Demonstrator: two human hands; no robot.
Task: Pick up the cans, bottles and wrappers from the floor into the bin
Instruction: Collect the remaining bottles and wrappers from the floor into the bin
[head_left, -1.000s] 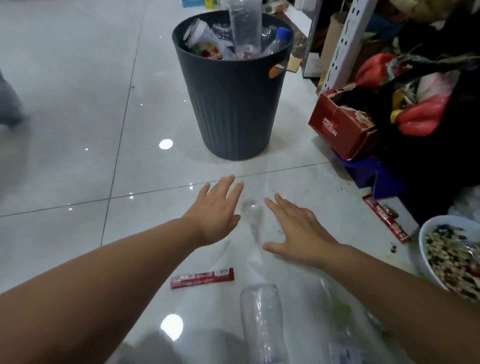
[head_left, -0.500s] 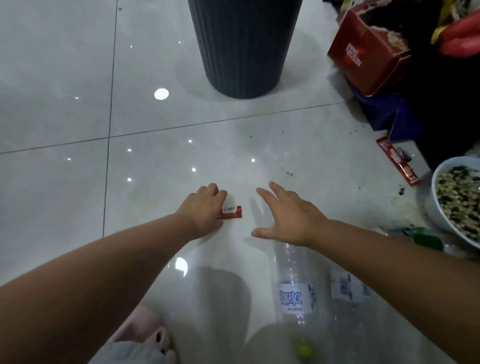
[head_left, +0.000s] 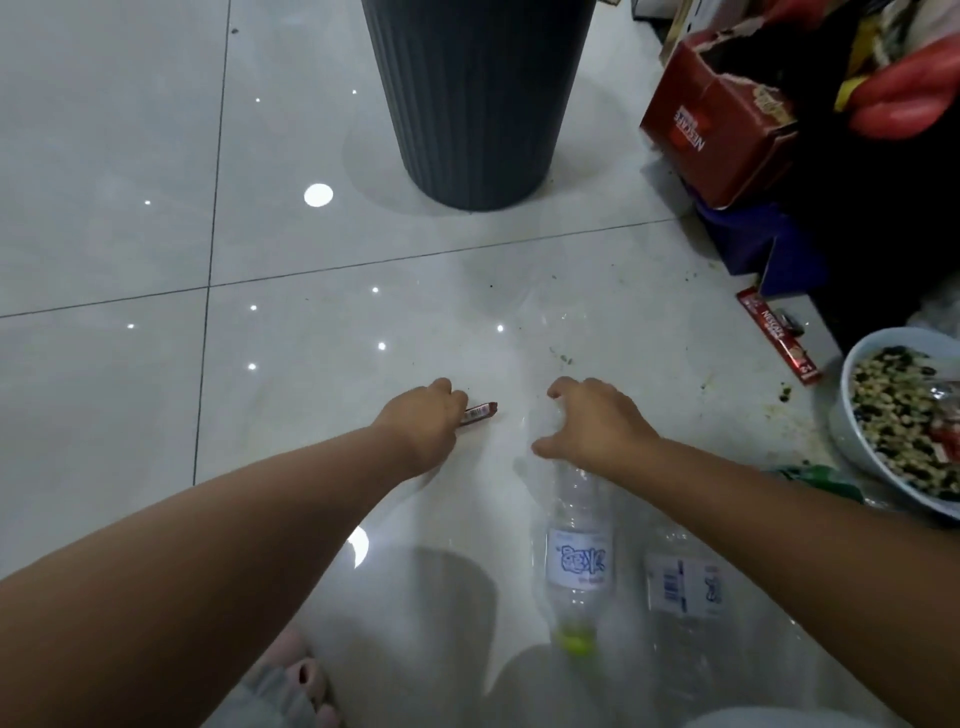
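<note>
View: head camera only, looking down at the floor (head_left: 130, 156).
Left hand (head_left: 421, 426): fingers curled round one end of a red stick wrapper (head_left: 480, 413); the free end pokes out to the right, low over the tile.
Right hand (head_left: 597, 426): fingers hooked over the base end of a clear bottle (head_left: 579, 545), thumb on the near side. The bottle lies flat with its green cap toward the camera.
Bin (head_left: 478, 104): dark grey, ribbed, upright ahead of both hands and well apart; rim out of frame.
Left on floor: second bottle (head_left: 680, 582) just beside the first; second red wrapper (head_left: 779, 335) near the bowl (head_left: 839, 431); green wrapper (head_left: 815, 475).
Step (judgement): double pickup, wrapper left, bottle right.
Method note: the thin plastic will dent and slip, so wrap the whole hand round the bottle's body before lifting; keep the wrapper pinched and raise both above the rim before letting go.
Writing: "NESCAFE" on the red box (head_left: 717, 130) and on the second wrapper; blue lettering on the bottle label, not legible; barcode on the second bottle.
</note>
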